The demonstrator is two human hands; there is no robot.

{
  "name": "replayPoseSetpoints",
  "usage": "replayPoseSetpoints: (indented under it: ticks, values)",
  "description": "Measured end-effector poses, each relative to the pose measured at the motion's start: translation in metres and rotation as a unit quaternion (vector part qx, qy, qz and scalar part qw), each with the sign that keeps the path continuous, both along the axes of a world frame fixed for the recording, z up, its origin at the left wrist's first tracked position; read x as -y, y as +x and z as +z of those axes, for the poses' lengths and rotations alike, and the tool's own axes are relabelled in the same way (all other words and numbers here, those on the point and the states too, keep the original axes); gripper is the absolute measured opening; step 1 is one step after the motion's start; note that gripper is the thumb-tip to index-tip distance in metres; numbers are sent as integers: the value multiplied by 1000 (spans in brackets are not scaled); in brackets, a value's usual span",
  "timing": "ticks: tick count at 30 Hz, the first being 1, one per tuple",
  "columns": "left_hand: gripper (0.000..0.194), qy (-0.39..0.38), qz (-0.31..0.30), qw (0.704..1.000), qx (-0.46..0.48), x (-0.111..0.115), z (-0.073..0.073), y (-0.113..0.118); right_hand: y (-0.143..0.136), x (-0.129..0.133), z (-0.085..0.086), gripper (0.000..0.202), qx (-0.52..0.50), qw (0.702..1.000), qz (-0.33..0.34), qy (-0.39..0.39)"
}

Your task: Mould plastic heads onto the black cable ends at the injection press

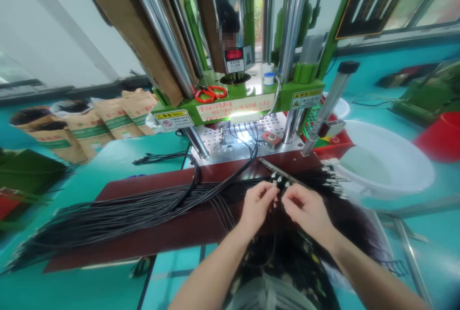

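My left hand (259, 205) is closed in a pinch on a black cable near its small metal connector. A narrow metal bar (280, 170) lies just beyond my fingers, with several metal connectors (279, 178) along its near side. Close beside it, my right hand (306, 207) has its fingers curled together at the same connectors; what they hold is hidden. A dark loop of cable (275, 238) hangs below the hands. A long bundle of black cables (125, 209) lies across the brown board (151, 238), its metal ends (334, 180) fanned out at the right.
A green press (215, 113) stands ahead on steel columns, with black cables running into the metal mould (240, 136) on its perforated plate. Red-handled scissors (211, 93) rest on the press. White basin (388, 156) and red bin (442, 137) stand right; paper sacks (86, 130) stand left.
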State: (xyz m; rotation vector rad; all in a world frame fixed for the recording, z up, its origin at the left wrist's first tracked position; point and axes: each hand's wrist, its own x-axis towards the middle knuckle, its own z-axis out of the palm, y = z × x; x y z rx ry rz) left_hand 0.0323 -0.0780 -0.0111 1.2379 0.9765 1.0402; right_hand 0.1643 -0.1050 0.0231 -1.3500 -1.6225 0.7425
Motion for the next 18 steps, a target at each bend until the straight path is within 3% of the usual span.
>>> replayPoseSetpoints:
  ticks: [5, 13, 18]
  values:
    - [21, -17, -2, 999, 31, 3, 1, -3, 6, -2, 5, 17, 12, 1000, -8, -18]
    - [21, 62, 18, 995, -72, 7, 3, -4, 3, -7, 6, 14, 82, 997, -8, 3]
    - [18, 159, 43, 972, -167, 10, 3, -3, 4, -9, -1, 12, 139, 988, -29, 63]
